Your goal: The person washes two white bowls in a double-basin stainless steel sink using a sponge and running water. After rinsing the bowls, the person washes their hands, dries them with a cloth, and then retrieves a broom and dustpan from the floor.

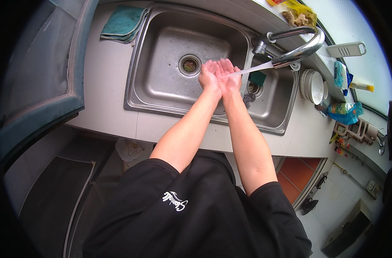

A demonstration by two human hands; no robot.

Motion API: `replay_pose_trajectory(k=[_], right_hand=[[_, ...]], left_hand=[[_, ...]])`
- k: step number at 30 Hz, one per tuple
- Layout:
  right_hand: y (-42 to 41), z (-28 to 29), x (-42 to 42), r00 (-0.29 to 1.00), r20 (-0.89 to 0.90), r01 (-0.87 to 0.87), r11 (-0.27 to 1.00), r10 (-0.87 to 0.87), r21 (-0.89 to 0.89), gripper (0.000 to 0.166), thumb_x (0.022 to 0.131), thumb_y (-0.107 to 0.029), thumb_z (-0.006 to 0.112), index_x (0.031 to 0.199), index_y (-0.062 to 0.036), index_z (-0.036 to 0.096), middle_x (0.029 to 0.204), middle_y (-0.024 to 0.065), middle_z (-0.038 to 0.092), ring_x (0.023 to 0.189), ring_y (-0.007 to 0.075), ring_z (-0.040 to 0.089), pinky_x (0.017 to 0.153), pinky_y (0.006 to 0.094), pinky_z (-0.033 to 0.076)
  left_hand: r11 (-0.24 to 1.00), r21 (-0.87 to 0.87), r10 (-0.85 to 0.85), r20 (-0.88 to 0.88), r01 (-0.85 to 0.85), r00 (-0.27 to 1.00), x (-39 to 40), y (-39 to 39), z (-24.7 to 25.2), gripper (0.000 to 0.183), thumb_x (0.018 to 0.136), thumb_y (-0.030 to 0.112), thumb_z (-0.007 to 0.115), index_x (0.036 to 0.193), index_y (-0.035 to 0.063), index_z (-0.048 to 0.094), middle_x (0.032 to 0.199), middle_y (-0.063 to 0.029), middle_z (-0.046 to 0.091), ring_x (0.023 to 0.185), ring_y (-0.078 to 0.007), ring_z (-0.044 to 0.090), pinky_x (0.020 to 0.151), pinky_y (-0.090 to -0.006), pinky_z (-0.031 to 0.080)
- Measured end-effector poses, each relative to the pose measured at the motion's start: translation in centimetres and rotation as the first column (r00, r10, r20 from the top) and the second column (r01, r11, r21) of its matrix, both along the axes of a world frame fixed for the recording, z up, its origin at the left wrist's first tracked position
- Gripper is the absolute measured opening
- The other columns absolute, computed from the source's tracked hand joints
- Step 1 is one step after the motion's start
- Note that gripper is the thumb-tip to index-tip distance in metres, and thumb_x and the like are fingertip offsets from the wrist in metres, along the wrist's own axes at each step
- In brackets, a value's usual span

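Observation:
My left hand [209, 79] and my right hand [230, 84] are cupped side by side, palms up, with their inner edges touching. They are above the right part of the large stainless steel sink basin [163, 38], near the divider. A stream of water [256, 68] runs from the chrome faucet [299, 53] onto my palms. Neither hand grips any object. Left of my hands is the large basin's drain [189, 65], with bits of food scraps in it. In the small basin [277, 100] lie a green scouring pad [257, 78] and a grey scrubber [249, 99].
Folded teal cloths [123, 23] lie left of the sink. White bowls [315, 87] stand to its right. On the ledge behind are ginger in a yellow net bag [299, 16] and a white-handled utensil [346, 49]. A blue-framed glass panel [38, 117] juts in at left.

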State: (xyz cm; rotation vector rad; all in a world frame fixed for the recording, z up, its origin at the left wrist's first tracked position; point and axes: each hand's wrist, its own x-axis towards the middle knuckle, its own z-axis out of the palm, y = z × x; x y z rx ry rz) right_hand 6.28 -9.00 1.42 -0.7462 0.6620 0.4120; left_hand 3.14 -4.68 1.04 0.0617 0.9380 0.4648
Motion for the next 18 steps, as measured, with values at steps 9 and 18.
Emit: replay_pose_trajectory(k=[9, 18], right_hand=[[-0.3, 0.3, 0.2, 0.995, 0.094, -0.018, 0.997, 0.011, 0.079, 0.040, 0.095, -0.033, 0.039, 0.102, -0.0007, 0.062, 0.106, 0.0168, 0.066, 0.104, 0.0323, 0.061, 0.095, 0.0451, 0.050], [0.2, 1.0, 0.6, 0.989, 0.144, 0.005, 0.979, -0.035, 0.204, 0.039, 0.093, -0.033, 0.040, 0.088, -0.0035, 0.064, 0.093, 0.0154, 0.067, 0.091, 0.0314, 0.064, 0.090, 0.0433, 0.052]], left_hand=[[0.995, -0.081, 0.057, 0.046, -0.053, 0.997, 0.0, 0.7, 1.4, 0.036, 0.098, 0.033, 0.045, 0.107, 0.0015, 0.060, 0.106, -0.0094, 0.062, 0.105, -0.0212, 0.057, 0.098, -0.0369, 0.046], [0.992, -0.087, 0.108, 0.248, -0.089, 0.963, 0.3, 1.3, 1.1, 0.028, 0.097, 0.030, 0.045, 0.094, 0.0070, 0.061, 0.090, -0.0058, 0.064, 0.090, -0.0210, 0.060, 0.088, -0.0358, 0.049]])
